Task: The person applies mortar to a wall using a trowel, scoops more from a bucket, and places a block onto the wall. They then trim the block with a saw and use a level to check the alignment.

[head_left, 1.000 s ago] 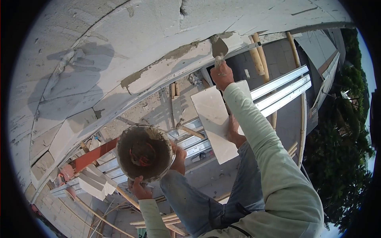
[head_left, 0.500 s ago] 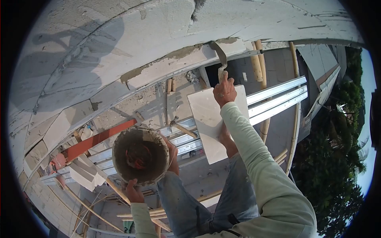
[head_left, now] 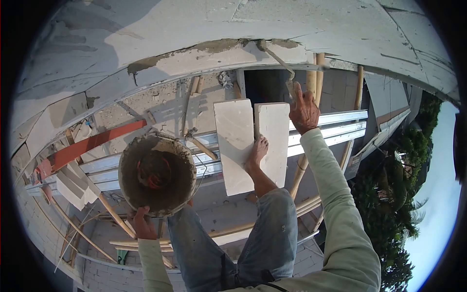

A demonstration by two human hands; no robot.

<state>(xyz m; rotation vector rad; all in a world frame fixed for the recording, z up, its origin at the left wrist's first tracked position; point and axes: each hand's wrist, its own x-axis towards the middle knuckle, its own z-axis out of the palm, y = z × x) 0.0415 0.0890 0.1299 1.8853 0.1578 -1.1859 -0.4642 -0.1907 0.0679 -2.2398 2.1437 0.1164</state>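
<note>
My right hand (head_left: 304, 108) grips the handle of a trowel (head_left: 278, 59), whose blade touches the wet mortar (head_left: 214, 46) along the top of the block wall (head_left: 177, 57). At lower left my left hand (head_left: 144, 223) is closed on the rim of a mortar-crusted bucket (head_left: 131, 192). Inside the bucket is grey mortar with a reddish patch near the bottom. Two pale blocks (head_left: 234, 146) lie side by side below the trowel, and my bare foot (head_left: 256, 153) rests on them.
Metal channels (head_left: 331, 129) run beneath the blocks as a platform. Bamboo poles (head_left: 359, 90) stand and cross around it. A hammer (head_left: 200, 146) and a red-orange beam (head_left: 95, 146) lie to the left. Cut block pieces (head_left: 75, 185) sit near the bucket. Below the platform is a drop.
My right hand and the trowel have shifted right, and the trowel now slants with its tip at the mortar. The view has moved, exposing both blocks and my foot. The bucket stays held.
</note>
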